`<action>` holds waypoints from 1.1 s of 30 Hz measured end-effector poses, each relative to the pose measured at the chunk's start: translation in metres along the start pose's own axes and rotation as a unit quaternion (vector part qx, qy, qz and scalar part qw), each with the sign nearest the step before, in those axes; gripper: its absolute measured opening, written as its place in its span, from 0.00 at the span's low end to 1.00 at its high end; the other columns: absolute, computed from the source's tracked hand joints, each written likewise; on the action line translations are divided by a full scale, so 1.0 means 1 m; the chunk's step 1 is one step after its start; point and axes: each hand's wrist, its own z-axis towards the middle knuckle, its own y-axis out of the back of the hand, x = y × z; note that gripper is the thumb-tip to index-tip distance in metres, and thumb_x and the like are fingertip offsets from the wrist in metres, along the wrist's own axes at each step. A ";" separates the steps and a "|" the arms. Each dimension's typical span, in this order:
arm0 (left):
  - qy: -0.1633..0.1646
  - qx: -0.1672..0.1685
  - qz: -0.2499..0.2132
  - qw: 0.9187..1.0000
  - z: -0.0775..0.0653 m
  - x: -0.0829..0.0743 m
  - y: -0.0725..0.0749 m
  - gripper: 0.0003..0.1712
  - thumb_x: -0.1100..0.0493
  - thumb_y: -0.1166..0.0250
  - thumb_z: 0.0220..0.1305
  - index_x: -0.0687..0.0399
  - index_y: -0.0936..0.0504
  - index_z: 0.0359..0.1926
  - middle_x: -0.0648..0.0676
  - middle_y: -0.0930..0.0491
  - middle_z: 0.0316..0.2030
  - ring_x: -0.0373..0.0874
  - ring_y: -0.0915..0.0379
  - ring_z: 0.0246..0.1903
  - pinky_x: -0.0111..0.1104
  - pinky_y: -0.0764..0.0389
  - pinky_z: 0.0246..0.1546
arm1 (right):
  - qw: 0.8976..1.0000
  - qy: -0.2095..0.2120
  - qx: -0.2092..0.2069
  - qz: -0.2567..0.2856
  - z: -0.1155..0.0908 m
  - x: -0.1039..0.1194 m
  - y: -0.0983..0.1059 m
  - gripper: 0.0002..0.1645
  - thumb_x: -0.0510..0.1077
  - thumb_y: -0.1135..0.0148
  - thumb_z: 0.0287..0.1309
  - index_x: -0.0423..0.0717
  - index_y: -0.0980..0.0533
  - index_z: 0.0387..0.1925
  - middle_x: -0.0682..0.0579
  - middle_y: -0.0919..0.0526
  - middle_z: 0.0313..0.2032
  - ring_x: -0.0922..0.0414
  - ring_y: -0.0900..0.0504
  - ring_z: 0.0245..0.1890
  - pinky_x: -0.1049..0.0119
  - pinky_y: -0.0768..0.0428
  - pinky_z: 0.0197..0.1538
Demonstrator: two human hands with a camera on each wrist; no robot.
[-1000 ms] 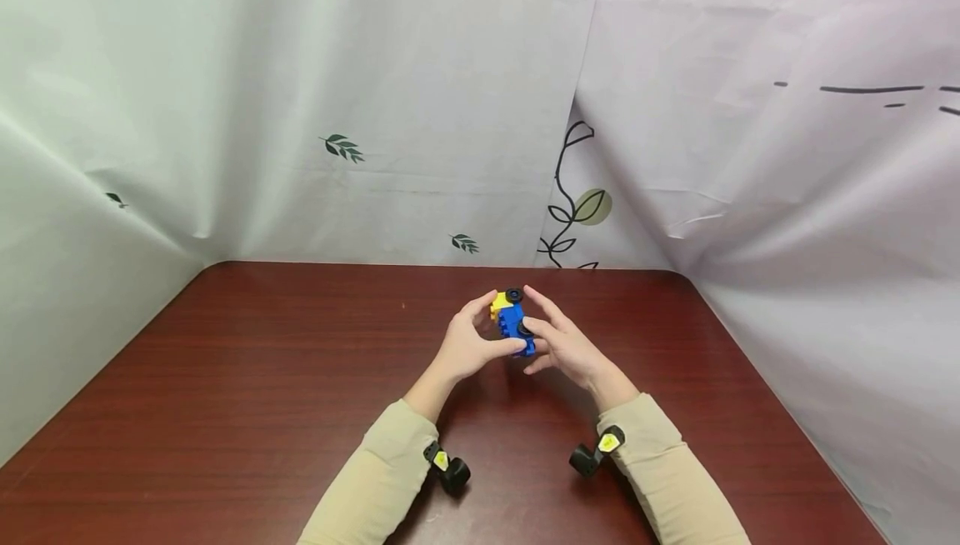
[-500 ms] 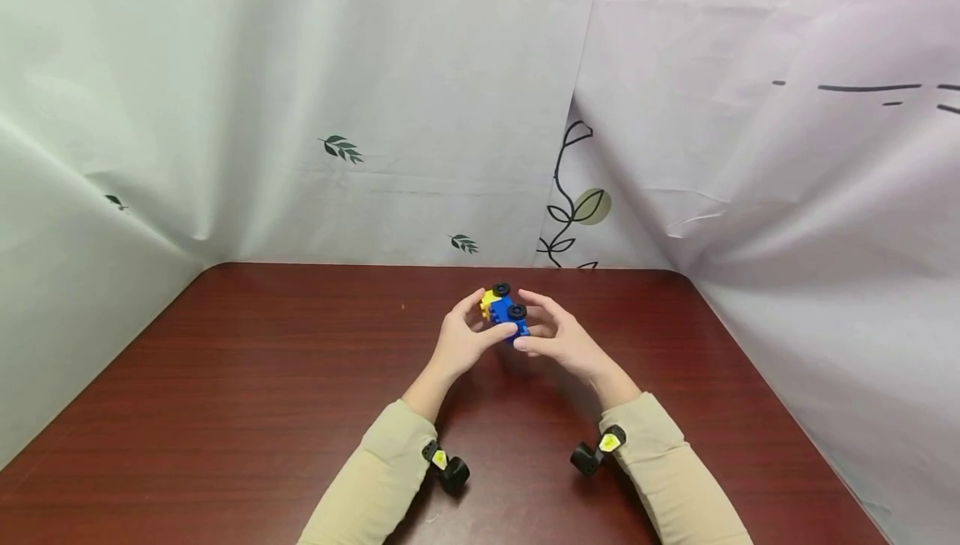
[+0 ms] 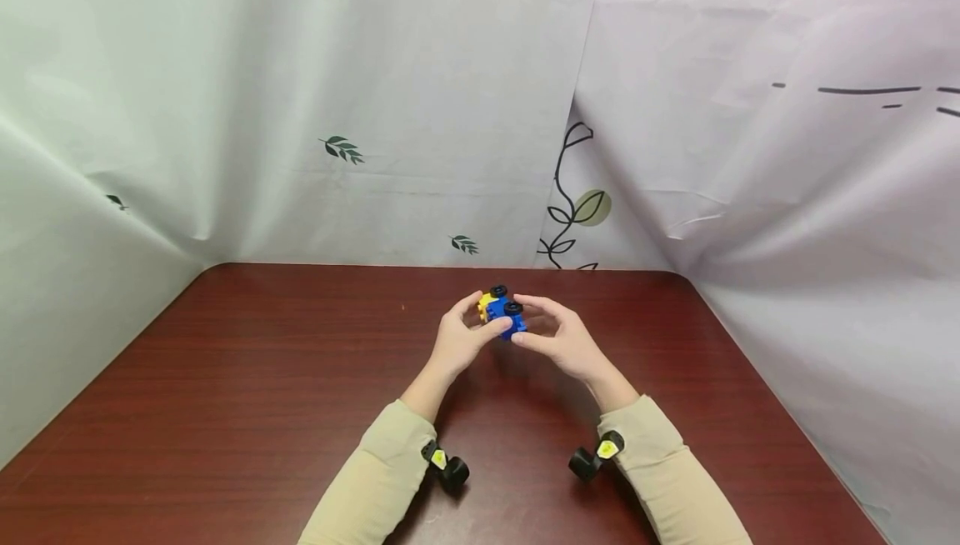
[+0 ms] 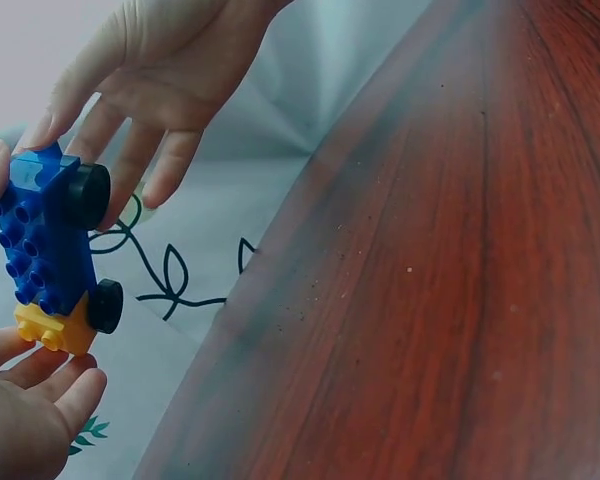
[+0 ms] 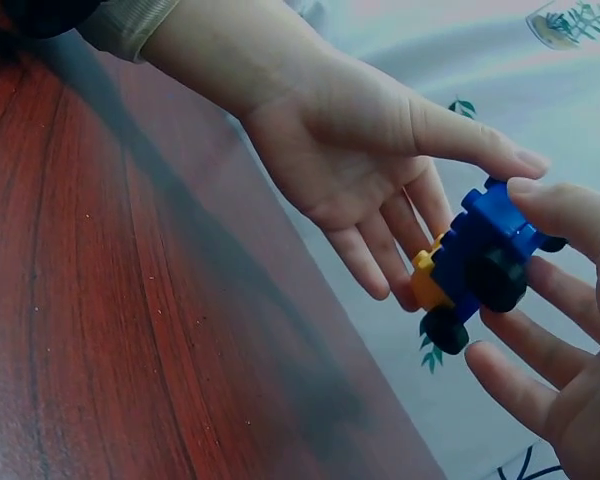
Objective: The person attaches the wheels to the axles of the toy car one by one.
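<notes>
Both hands are around a small building-block car [image 3: 504,317], blue with a yellow end, black wheels and studs. It is held up off the table, studs toward the left hand. My left hand [image 3: 456,341] grips it, the thumb at the blue end and fingertips at the yellow end, as the right wrist view shows. My right hand [image 3: 570,345] is on the wheel side; its thumb touches the blue end. In the left wrist view, the right hand's fingers [image 4: 130,165] extend loosely behind the car [image 4: 50,240], partly hidden by it.
A dark red wooden table [image 3: 300,378] lies below the hands. Behind it hangs a pale cloth [image 3: 420,112] printed with leaves and a vine. Each sleeve cuff carries a black wrist camera, a left one [image 3: 453,473] and a right one [image 3: 585,463].
The car has moved slightly left and away from me, turning a little. My right thumb has shifted from beside the near wheel to the car's blue end.
</notes>
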 end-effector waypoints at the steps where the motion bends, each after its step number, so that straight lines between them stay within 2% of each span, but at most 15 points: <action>1: 0.002 -0.001 -0.001 1.000 0.000 0.000 0.000 0.51 0.40 0.29 0.49 0.57 0.39 0.69 0.60 0.30 0.62 0.54 0.29 0.59 0.42 0.23 0.53 | 1.000 -0.001 -0.002 -0.001 0.001 -0.004 0.000 0.33 0.36 0.35 0.54 0.42 0.31 0.63 0.38 0.24 0.55 0.42 0.23 0.51 0.58 0.18 0.47; 6: 0.002 -0.001 -0.003 1.000 0.000 -0.001 0.001 0.51 0.40 0.29 0.50 0.59 0.39 0.68 0.61 0.30 0.62 0.54 0.29 0.59 0.42 0.22 0.52 | 1.000 -0.004 -0.003 0.008 0.005 -0.020 -0.001 0.33 0.38 0.34 0.54 0.48 0.30 0.63 0.41 0.23 0.55 0.44 0.22 0.51 0.57 0.18 0.48; 13: 0.005 -0.004 -0.007 1.000 0.001 0.002 0.002 0.47 0.45 0.29 0.52 0.60 0.38 0.68 0.62 0.31 0.62 0.56 0.30 0.60 0.43 0.22 0.52 | 1.000 0.014 0.001 0.005 0.005 -0.023 -0.002 0.34 0.42 0.32 0.53 0.50 0.30 0.63 0.42 0.23 0.54 0.45 0.21 0.50 0.62 0.17 0.48; 17: 0.004 -0.006 0.004 1.000 0.001 0.002 0.001 0.46 0.45 0.30 0.54 0.60 0.38 0.68 0.63 0.31 0.62 0.57 0.30 0.59 0.43 0.22 0.52 | 1.000 0.003 -0.010 0.006 0.006 -0.023 -0.001 0.33 0.42 0.33 0.54 0.50 0.30 0.63 0.43 0.23 0.53 0.47 0.21 0.49 0.63 0.16 0.44; 21: 0.011 -0.007 0.015 1.000 0.000 -0.001 0.001 0.47 0.43 0.30 0.53 0.60 0.37 0.67 0.63 0.29 0.60 0.55 0.28 0.57 0.42 0.22 0.52 | 1.000 -0.002 -0.022 0.017 0.004 -0.014 -0.002 0.33 0.39 0.35 0.56 0.44 0.31 0.64 0.38 0.23 0.53 0.52 0.19 0.44 0.54 0.16 0.42; 26: 0.012 -0.011 0.023 1.000 -0.001 -0.004 0.001 0.46 0.42 0.30 0.51 0.59 0.35 0.66 0.61 0.28 0.60 0.54 0.27 0.56 0.42 0.21 0.51 | 0.997 0.005 -0.061 0.044 0.001 -0.003 -0.002 0.31 0.36 0.38 0.58 0.39 0.33 0.64 0.31 0.25 0.53 0.61 0.17 0.36 0.42 0.20 0.43; 33: 0.013 -0.025 0.014 1.000 -0.001 -0.006 0.001 0.46 0.41 0.29 0.50 0.58 0.33 0.65 0.60 0.28 0.59 0.54 0.27 0.56 0.42 0.21 0.52 | 0.989 0.004 -0.125 0.080 0.009 -0.026 -0.001 0.29 0.38 0.38 0.59 0.42 0.31 0.63 0.32 0.23 0.51 0.65 0.16 0.35 0.46 0.18 0.42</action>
